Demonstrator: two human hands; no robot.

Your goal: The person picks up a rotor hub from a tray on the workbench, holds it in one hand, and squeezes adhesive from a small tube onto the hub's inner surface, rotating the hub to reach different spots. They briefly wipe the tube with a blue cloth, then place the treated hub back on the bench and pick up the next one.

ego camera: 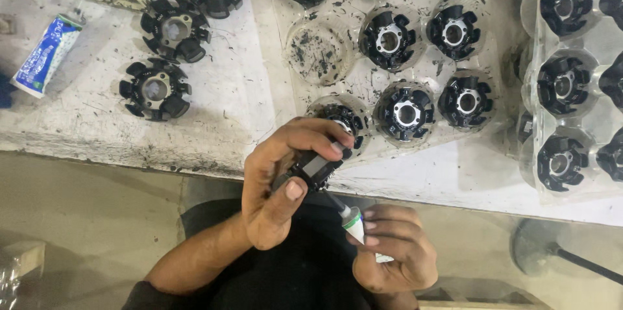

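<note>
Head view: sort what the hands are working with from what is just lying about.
In hand:
- left hand gripping a black stator part
- right hand holding a small glue tube, nozzle at the part

Lying about:
- three loose stators on the white table
- clear trays of stators
- blue-white tube
- empty tray pocket

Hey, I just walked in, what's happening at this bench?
A person holds a black toothed ring-shaped part in the left hand and points the nozzle of a small white tube, held in the right hand, at it. Three similar parts lie loose on the white bench; more sit in clear plastic trays.
</note>
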